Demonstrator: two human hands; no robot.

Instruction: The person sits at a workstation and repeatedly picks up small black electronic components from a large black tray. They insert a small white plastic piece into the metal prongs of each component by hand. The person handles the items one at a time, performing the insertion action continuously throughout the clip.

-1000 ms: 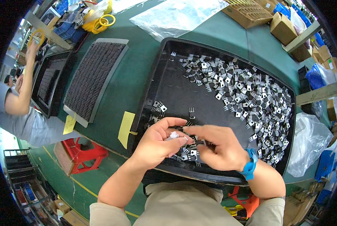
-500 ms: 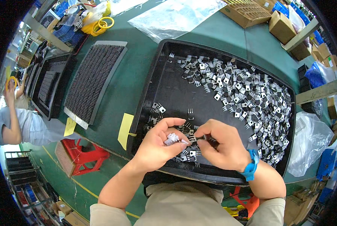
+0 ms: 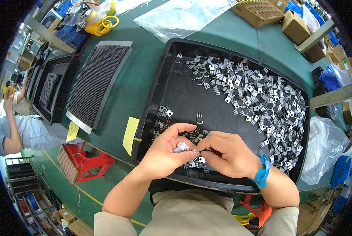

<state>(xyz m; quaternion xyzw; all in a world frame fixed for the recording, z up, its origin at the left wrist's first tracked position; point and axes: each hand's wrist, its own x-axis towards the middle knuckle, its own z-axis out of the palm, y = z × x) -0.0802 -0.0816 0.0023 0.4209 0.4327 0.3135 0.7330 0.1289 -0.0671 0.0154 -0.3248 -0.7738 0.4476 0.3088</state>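
I see my left hand (image 3: 164,151) and my right hand (image 3: 227,153) meeting over the near edge of the black tray (image 3: 172,84), at about 6 o'clock in the view. The left hand is curled around a small pale bundle (image 3: 181,147), which looks like a few small parts held together, though it is too small for me to be sure. The right hand pinches at the same bundle with thumb and forefinger, and wears a blue wristband (image 3: 262,176). More small parts (image 3: 262,102) lie heaped in the tray toward 2 o'clock, each with a dark body and thin metal legs. I judge they are light and stiff, and the legs bend easily, so it is better to grip the body. A grey ribbed mat (image 3: 99,78) lies at 10 o'clock.
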